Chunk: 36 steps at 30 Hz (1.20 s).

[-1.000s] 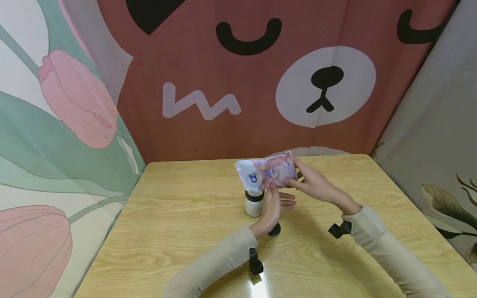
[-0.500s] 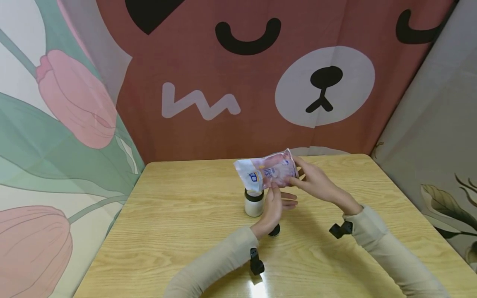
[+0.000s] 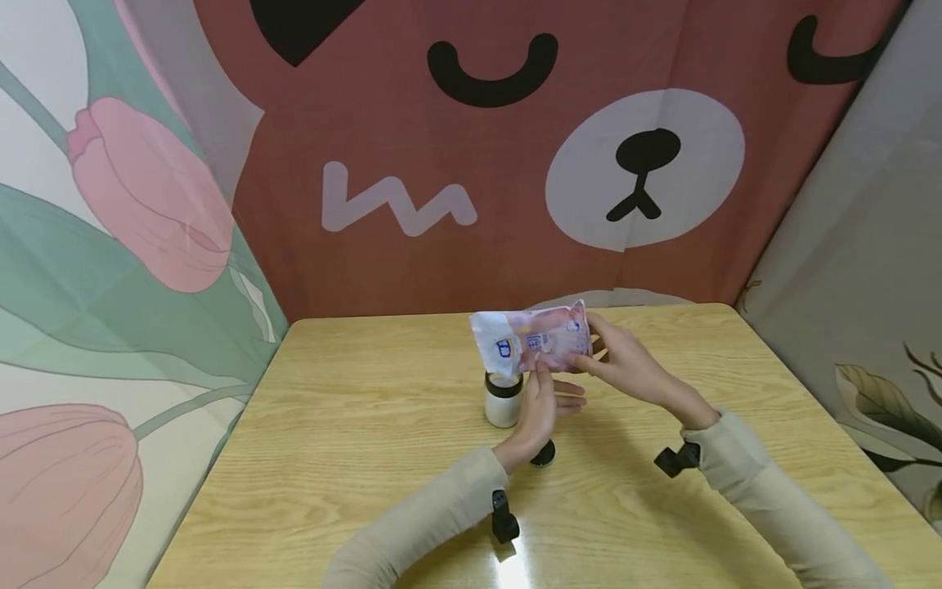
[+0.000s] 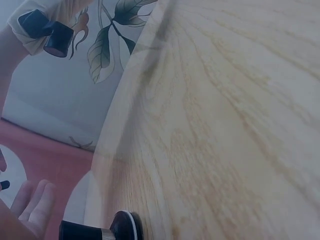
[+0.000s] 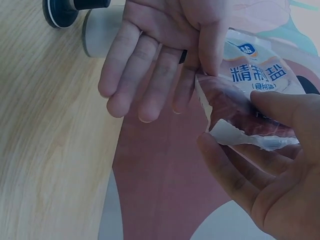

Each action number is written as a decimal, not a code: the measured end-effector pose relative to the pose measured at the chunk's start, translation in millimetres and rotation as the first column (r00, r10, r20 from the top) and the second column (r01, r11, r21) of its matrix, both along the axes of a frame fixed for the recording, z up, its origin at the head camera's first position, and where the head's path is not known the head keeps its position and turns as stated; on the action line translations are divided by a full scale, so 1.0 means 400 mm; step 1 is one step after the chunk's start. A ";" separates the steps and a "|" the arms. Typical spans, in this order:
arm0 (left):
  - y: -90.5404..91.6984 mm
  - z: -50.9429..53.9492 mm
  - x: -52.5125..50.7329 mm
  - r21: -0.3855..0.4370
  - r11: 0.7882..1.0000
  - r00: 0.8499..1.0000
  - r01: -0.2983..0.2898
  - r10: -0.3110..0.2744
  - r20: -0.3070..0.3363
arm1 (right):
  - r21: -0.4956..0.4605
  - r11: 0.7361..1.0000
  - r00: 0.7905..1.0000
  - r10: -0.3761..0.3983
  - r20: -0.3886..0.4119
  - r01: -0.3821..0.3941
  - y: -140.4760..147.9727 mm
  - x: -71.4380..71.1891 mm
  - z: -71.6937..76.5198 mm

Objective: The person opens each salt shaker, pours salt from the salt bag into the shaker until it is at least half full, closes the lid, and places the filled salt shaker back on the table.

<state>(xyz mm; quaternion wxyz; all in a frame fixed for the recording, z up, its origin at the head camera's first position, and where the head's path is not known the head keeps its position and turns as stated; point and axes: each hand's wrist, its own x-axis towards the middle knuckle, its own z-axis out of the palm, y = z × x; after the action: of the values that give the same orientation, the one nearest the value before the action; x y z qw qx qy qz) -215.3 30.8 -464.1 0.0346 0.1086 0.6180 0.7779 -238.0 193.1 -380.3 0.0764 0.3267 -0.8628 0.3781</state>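
A pink and white salt bag (image 3: 540,337) with blue lettering is held tilted above the table. My right hand (image 3: 629,360) grips its right end, thumb on the front and fingers behind. My left hand (image 3: 537,417) supports its lower edge; the thumb touches the bag, while the other fingers extend straight, as the right wrist view shows. Beneath the bag's left end stands a white jar (image 3: 503,407) with a black rim, partly covered by the bag. A black disc-shaped piece (image 3: 543,454) with a thick stem, seen in the left wrist view, lies beside my left wrist.
The wooden table (image 3: 353,458) extends on both sides of my arms. Behind it hangs a reddish-brown cloth (image 3: 412,278) with a bear face. A floral cloth (image 3: 147,343) borders the left side, a pale one (image 3: 846,286) the right. Small black cameras sit on both wrists.
The bag has shifted slightly to the right and its left end no longer dips as low over the jar. Both hands keep nearly the same places.
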 end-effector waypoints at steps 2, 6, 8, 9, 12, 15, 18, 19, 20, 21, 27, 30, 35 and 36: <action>0.000 -0.002 -0.001 0.003 1.000 1.000 0.000 0.000 0.007 | -0.012 1.000 1.000 0.002 -0.003 -0.002 0.002 0.001 -0.005; -0.001 -0.005 -0.003 0.008 1.000 1.000 0.005 -0.005 0.004 | -0.032 0.999 1.000 0.000 0.002 0.000 0.006 0.001 -0.014; -0.002 -0.005 -0.003 0.013 1.000 1.000 0.004 -0.004 -0.001 | -0.043 0.999 1.000 -0.003 0.003 0.003 0.007 0.001 -0.018; -0.002 -0.005 -0.003 0.014 1.000 1.000 0.003 -0.003 -0.003 | -0.049 0.999 1.000 -0.006 0.003 0.006 0.007 0.001 -0.020; -0.003 -0.004 -0.003 0.022 1.000 1.000 -0.001 0.001 -0.003 | -0.066 0.998 1.000 -0.010 0.001 0.010 0.006 0.001 -0.027; -0.004 -0.006 -0.003 0.019 1.000 1.000 0.000 0.000 -0.006 | -0.077 0.997 1.000 -0.012 0.006 0.013 0.006 0.003 -0.034; -0.004 -0.009 -0.002 0.019 1.000 1.000 0.001 0.000 -0.008 | -0.082 0.997 1.000 -0.011 0.012 0.012 0.006 0.006 -0.039; -0.005 -0.009 -0.002 0.020 1.000 1.000 0.000 0.000 -0.010 | -0.084 0.996 1.000 -0.011 0.015 0.013 0.006 0.006 -0.040; -0.004 -0.010 -0.003 0.021 1.000 1.000 -0.002 0.003 -0.008 | -0.087 0.996 1.000 -0.011 0.018 0.013 0.006 0.006 -0.042; -0.004 -0.011 -0.004 0.024 1.000 1.000 -0.004 0.004 -0.006 | -0.091 0.996 1.000 -0.010 0.021 0.012 0.006 0.006 -0.043; 0.000 -0.010 -0.005 0.022 1.000 1.000 -0.009 0.009 -0.004 | -0.112 0.994 0.999 -0.003 0.033 0.007 0.006 0.007 -0.046; 0.000 -0.009 -0.003 0.024 1.000 1.000 -0.015 0.016 -0.001 | -0.117 0.993 0.999 0.001 0.040 0.004 0.007 0.005 -0.048; 0.001 -0.009 -0.004 0.021 1.000 1.000 -0.021 0.021 -0.005 | -0.120 0.993 0.998 -0.004 0.061 0.012 0.011 0.002 -0.054; 0.001 -0.009 -0.003 0.021 1.000 1.000 -0.022 0.022 -0.007 | -0.120 0.993 0.998 -0.006 0.065 0.014 0.011 0.002 -0.054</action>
<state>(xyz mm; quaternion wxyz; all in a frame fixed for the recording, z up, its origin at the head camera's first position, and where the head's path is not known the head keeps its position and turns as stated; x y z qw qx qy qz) -216.6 31.1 -467.7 0.0228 0.1048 0.6112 0.7842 -237.3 197.4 -402.1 0.0700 0.3048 -0.8421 0.4393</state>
